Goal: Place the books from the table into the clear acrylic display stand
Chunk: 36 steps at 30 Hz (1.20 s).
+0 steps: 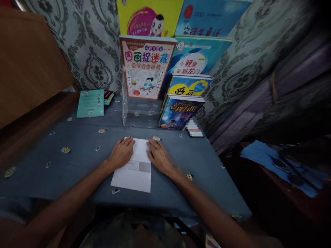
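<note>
Head camera: what do the two hands have under them?

— One white rectangular sheet of paper [134,175] with a little print and a grey square near its middle. It lies flat on the blue-grey cloth-covered table [77,162], close to the near edge and straight in front of the person.

— And the grip?

— There is none. The left hand [122,153] lies palm down on the sheet's far left part, fingers loosely together and pointing away. The right hand [160,158] lies flat too, its fingers on the sheet's right edge and its heel on the cloth. Nothing is pinched or lifted.

— How far along would you say the work is?

— Early, I think. The sheet is laid out and pressed down. I see no crease, no raised corner and no mark being made. Whether it is a single leaf or already doubled over I cannot tell, because the hands cover its far end.

— What stands beyond it?

— A clear acrylic book stand [141,112], well apart from the sheet. An orange-and-white picture book [146,67] stands upright in it, and a dark blue glossy book [179,112] leans just beside it. A teal paperback booklet [90,103] lies flat to the left. Neither hand is near any of them.
</note>
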Each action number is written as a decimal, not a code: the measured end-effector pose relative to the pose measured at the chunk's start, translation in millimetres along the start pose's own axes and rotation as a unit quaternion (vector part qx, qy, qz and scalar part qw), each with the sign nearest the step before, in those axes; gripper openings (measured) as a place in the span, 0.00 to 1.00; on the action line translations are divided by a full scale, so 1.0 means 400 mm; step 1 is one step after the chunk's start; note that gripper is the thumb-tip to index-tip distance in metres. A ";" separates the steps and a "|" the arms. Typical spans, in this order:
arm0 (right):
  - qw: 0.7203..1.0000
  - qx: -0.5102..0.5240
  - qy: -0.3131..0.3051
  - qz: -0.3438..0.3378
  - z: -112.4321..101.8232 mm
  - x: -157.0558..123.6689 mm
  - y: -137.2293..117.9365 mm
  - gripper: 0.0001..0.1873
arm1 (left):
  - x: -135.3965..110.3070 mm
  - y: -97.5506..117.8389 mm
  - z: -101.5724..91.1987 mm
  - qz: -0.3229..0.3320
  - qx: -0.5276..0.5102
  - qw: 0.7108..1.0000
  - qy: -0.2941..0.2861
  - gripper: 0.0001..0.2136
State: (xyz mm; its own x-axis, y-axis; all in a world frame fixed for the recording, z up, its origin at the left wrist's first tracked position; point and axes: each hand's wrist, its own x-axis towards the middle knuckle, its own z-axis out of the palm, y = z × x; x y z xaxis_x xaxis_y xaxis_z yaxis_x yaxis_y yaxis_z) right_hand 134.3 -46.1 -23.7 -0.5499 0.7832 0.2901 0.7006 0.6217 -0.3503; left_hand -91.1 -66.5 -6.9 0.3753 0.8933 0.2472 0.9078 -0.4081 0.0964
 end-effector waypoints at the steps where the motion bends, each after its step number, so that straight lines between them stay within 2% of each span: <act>1: 1.000 0.003 -0.001 0.001 0.000 0.001 0.000 0.23 | 0.000 -0.002 0.000 -0.001 -0.002 1.000 -0.001 0.19; 5: 1.000 -0.001 -0.011 0.006 -0.001 0.004 -0.006 0.23 | -0.009 0.002 -0.005 0.026 -0.001 0.999 -0.029 0.20; 8: 1.000 -0.007 -0.021 0.015 -0.006 0.006 -0.012 0.23 | -0.043 0.032 -0.023 0.107 -0.037 0.991 -0.072 0.22; 13: 0.999 -0.013 -0.032 0.027 -0.008 0.008 -0.015 0.24 | -0.143 0.104 -0.080 0.264 -0.112 0.945 -0.158 0.24; 16: 0.999 -0.010 -0.025 0.022 -0.002 0.006 -0.012 0.24 | -0.186 0.128 -0.106 0.297 -0.126 0.929 -0.181 0.25; 19: 1.000 -0.008 -0.018 0.017 0.004 0.004 -0.009 0.23 | -0.194 0.124 -0.113 0.290 -0.152 0.929 -0.174 0.23; 22: 1.000 -0.010 -0.021 0.015 0.007 0.002 -0.003 0.24 | -0.170 0.079 -0.102 0.271 -0.195 0.930 -0.156 0.20; 24: 1.000 -0.010 -0.023 0.015 0.005 0.002 0.001 0.23 | -0.140 0.027 -0.086 0.219 -0.191 0.949 -0.122 0.19; 27: 1.000 -0.015 -0.018 0.008 -0.002 0.009 -0.008 0.21 | -0.090 -0.064 -0.055 0.082 -0.116 0.988 -0.064 0.21; 29: 0.999 -0.017 -0.024 -0.018 -0.005 0.016 -0.039 0.20 | -0.063 -0.111 -0.038 0.069 -0.108 0.989 -0.067 0.21; 31: 0.996 -0.004 -0.058 -0.074 -0.001 0.018 -0.094 0.19 | -0.050 -0.136 -0.027 0.075 -0.110 0.989 -0.069 0.21; 34: 0.973 0.032 -0.131 -0.186 0.014 0.001 -0.197 0.18 | -0.049 -0.140 -0.022 0.078 -0.106 0.989 -0.064 0.21; 36: 0.962 0.054 -0.141 -0.229 0.020 -0.027 -0.252 0.19 | -0.054 -0.134 -0.022 0.079 -0.106 0.989 -0.062 0.21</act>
State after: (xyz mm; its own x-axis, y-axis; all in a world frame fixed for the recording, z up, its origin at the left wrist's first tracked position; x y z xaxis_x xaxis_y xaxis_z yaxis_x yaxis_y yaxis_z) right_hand 65.8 -117.2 1.4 -0.9018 0.3892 0.1880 0.3124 0.8874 -0.3389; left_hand -149.5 -65.7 -8.9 0.5408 0.8263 0.1570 0.7816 -0.5627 0.2693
